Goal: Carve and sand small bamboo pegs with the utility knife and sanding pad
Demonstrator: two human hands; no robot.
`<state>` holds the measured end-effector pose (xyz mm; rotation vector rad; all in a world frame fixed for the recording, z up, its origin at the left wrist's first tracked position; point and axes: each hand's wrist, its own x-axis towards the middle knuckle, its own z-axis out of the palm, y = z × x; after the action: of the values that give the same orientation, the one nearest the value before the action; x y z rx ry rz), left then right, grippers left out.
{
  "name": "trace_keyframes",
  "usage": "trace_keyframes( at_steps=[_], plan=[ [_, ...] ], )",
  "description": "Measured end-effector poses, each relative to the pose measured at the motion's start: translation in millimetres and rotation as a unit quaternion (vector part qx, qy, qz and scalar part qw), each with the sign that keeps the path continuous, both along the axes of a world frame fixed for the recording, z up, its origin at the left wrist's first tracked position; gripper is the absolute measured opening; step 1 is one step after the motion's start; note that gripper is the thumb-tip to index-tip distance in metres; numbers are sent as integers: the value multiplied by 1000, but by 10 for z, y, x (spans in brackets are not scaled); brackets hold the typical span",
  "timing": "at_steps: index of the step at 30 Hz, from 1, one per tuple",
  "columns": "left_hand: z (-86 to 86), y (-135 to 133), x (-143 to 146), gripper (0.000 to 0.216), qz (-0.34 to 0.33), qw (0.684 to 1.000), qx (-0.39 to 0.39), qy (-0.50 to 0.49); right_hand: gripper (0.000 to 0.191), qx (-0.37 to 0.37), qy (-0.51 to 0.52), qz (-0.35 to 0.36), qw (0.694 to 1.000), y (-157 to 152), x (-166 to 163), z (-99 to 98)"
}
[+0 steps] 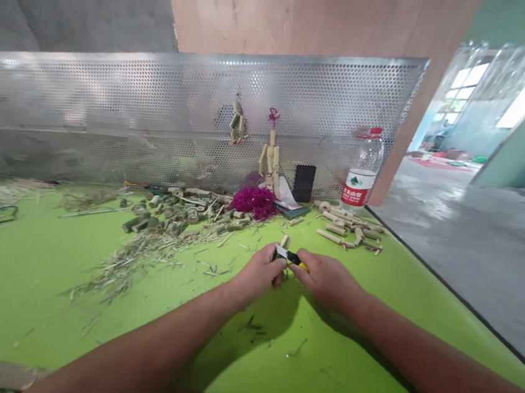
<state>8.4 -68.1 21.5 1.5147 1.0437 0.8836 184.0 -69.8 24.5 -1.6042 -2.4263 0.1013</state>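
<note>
My left hand [258, 274] and my right hand [324, 280] meet above a green cutting mat [35, 304]. My right hand grips a yellow-and-black utility knife [294, 258], its bare blade pointing left. My left hand holds a short, pale bamboo piece [284, 242] upright against the blade, and my fingers hide its lower part. A loose heap of bamboo shavings [128, 270] lies on the mat to the left of my hands. Cut bamboo pieces [338, 229] lie beyond them.
Behind the mat stands a perforated metal panel [196, 108] with small jointed bamboo figures [271, 160] hanging on it. Along its foot are green bamboo segments [171, 212], magenta fibre [255, 202], a black rectangular object [304, 183] and a plastic water bottle [361, 169]. Right of the mat's edge lies a concrete floor [472, 256].
</note>
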Motion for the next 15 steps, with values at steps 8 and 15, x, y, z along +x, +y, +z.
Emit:
trace_keyframes(
  at_steps=[8,15],
  plan=[
    [28,-65,-18,6,-15,999,-41,-1,40,-23,87,-86,992,184,208,43],
    [15,-86,-24,18,-29,993,-76,-88,39,38,102,-103,989,313,393,70]
  ],
)
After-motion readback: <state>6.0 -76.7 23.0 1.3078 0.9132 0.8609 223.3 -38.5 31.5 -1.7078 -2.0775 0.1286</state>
